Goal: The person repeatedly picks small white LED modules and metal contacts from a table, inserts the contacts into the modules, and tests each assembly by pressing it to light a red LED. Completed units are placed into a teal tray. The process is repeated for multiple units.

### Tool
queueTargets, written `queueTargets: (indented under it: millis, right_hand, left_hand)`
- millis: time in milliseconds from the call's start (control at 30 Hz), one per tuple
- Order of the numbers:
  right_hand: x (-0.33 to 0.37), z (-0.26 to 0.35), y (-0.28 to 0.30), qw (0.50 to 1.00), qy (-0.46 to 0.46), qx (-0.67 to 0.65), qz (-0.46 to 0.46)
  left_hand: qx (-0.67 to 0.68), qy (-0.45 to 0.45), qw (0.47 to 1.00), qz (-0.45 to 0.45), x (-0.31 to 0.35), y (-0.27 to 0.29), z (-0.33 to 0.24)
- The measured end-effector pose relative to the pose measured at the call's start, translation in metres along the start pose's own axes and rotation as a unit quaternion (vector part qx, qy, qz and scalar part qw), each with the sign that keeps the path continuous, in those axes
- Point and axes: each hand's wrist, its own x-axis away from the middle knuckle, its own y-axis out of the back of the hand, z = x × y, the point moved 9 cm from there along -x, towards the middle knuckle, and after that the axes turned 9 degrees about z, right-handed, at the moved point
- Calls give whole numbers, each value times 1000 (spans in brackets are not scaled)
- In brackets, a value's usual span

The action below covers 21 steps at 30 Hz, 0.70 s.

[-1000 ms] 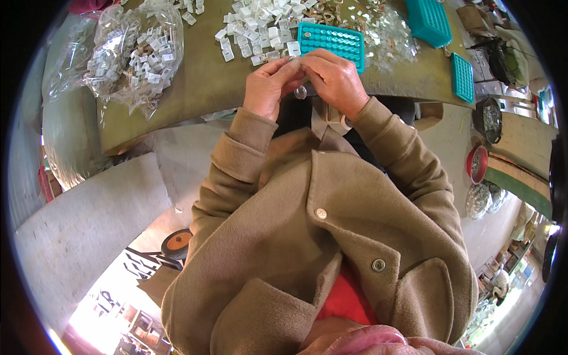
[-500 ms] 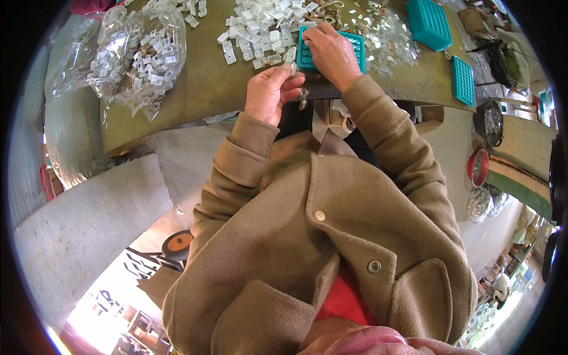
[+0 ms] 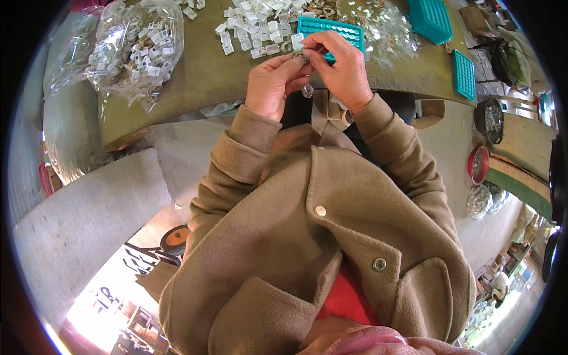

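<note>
My left hand [image 3: 273, 86] is closed in a pinch on a small white plastic case [image 3: 297, 41], which stands up above the fingertips. My right hand [image 3: 344, 68] meets it there, thumb and forefinger pinched against the case's lower end; whatever lies between those fingers is too small to make out. Below the left fingers hangs a small shiny looped thing [image 3: 307, 90]. Right behind the hands lies a teal tray [image 3: 357, 36] with rows of round pockets, partly covered by my right hand. A heap of similar white cases [image 3: 251, 26] spreads to its left.
A clear plastic bag [image 3: 133, 50] full of white cases rests on the left of the worktable [image 3: 201, 77]. Clear discs [image 3: 390, 35] are scattered right of the tray. Stacked teal trays [image 3: 431, 21] and another teal tray [image 3: 464, 75] sit at the table's right edge.
My right hand has left the teal tray and come back toward me, meeting the left hand at the white case. My left hand stays in nearly the same place.
</note>
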Motion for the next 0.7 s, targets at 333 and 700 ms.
queueTargets:
  millis: [333, 700]
  right_hand:
    - [15, 29, 6, 981, 137, 138, 8]
    - [23, -30, -3, 939, -152, -294, 92]
  left_hand:
    - [-16, -48, 999, -12, 8, -10, 2]
    - [-125, -101, 986, 36, 19, -23, -11]
